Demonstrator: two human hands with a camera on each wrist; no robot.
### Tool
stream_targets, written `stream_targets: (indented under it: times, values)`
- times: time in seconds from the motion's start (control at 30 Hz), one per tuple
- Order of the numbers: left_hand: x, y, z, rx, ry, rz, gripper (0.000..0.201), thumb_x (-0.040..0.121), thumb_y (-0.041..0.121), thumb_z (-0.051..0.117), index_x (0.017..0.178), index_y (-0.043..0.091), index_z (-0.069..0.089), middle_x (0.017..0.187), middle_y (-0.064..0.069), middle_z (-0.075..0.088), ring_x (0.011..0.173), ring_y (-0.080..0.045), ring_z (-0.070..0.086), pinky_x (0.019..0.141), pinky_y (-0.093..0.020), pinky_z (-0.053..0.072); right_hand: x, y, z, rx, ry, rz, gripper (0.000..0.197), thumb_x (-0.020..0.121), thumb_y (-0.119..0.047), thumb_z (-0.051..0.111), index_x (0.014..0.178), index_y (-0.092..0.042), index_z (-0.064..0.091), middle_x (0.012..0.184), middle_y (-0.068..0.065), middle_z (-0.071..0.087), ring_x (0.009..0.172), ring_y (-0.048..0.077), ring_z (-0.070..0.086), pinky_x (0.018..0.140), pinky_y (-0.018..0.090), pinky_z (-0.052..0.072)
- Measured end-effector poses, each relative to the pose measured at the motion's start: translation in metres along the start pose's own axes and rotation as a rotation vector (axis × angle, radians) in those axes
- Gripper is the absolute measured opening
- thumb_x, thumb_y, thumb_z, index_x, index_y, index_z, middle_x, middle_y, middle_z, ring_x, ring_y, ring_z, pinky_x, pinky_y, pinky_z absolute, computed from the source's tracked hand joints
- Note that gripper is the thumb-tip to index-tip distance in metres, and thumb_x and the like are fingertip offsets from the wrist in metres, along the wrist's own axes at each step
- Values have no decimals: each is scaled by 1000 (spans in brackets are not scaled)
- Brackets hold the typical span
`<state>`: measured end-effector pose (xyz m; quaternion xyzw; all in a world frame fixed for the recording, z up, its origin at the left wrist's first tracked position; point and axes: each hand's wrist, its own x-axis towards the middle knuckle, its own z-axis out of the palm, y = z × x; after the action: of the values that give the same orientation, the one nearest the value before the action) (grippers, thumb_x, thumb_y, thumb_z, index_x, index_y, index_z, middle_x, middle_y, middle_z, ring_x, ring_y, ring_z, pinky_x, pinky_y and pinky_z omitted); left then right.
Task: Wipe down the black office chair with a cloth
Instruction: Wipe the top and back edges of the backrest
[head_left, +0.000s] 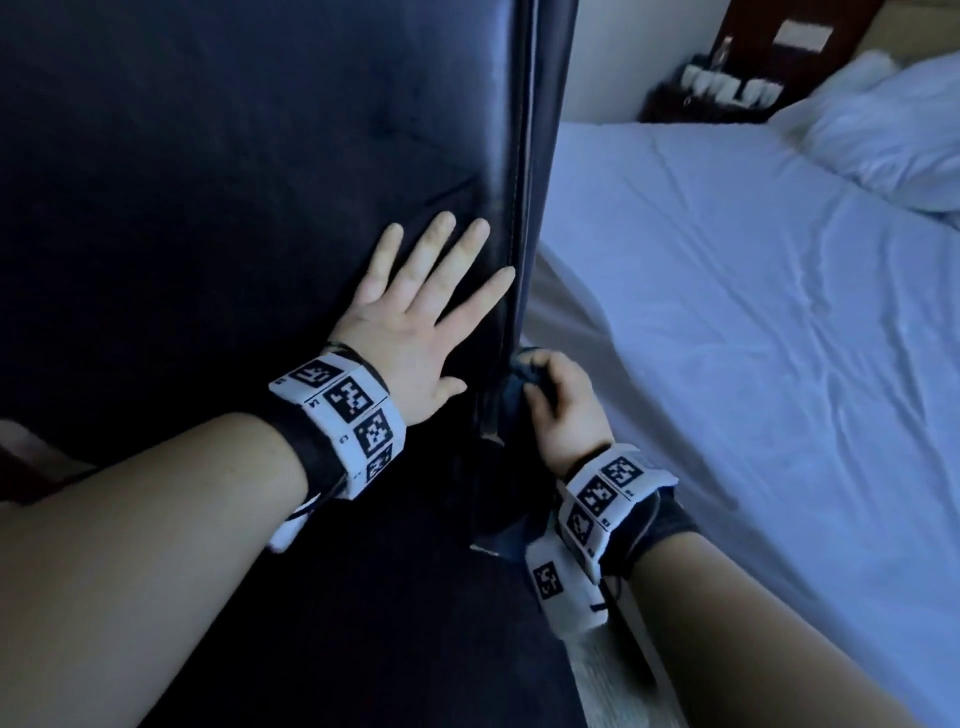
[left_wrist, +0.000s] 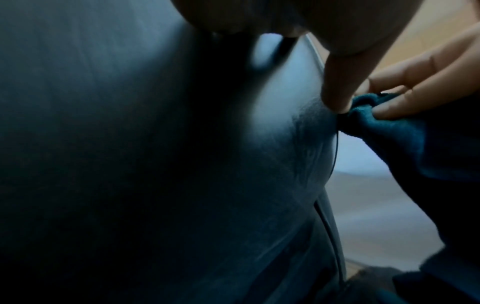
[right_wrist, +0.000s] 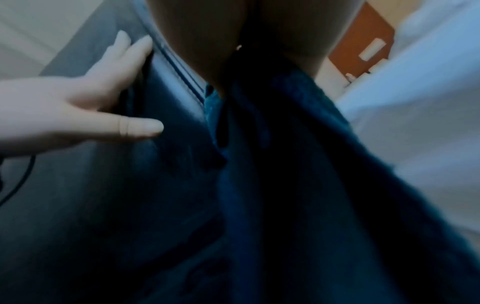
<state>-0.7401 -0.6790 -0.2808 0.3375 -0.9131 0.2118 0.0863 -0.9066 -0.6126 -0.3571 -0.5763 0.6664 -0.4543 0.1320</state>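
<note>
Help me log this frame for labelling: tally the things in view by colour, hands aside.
Black: 1, the office chair
Dark blue: 1, the cloth, gripped by the right hand at the chair's edge
White: 2, the bed sheet and the pillow
Total: 4
The left hand lies flat on the chair.

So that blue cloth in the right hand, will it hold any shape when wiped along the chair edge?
Probably not: the cloth hangs in loose folds below the right hand, so it looks floppy. Its fuzzy surface should grip rather than slide.
</note>
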Motion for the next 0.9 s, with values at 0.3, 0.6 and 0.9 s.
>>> stream_targets:
  times: [0.3, 0.6, 0.9]
  values:
    - [0, 54, 36, -42, 392, -83, 115, 73, 56, 65, 141, 27, -23, 152, -17, -22, 139, -36, -21, 109, -53, -16, -4, 58, -29, -128, 126, -596, 24, 87, -13, 48, 106, -3, 58, 102, -1, 48, 95, 1, 41, 91, -2, 25]
    - [-1, 60, 28, -66, 279, -166, 118, 76, 50, 66, 132, 22, -34, 149, -17, -31, 137, -35, -28, 107, -49, -20, 0, 64, -32, -55, 274, -642, 31, 87, -15, 49, 114, -5, 59, 102, 10, 57, 99, 5, 44, 94, 0, 25]
    - [13, 53, 36, -37, 221, -222, 130, 71, 55, 69, 124, 22, -45, 144, -14, -41, 134, -35, -34, 105, -49, -23, 17, 40, -16, 29, 401, -779, 24, 84, -11, 53, 107, -7, 58, 103, 4, 43, 94, -8, 39, 91, -2, 26]
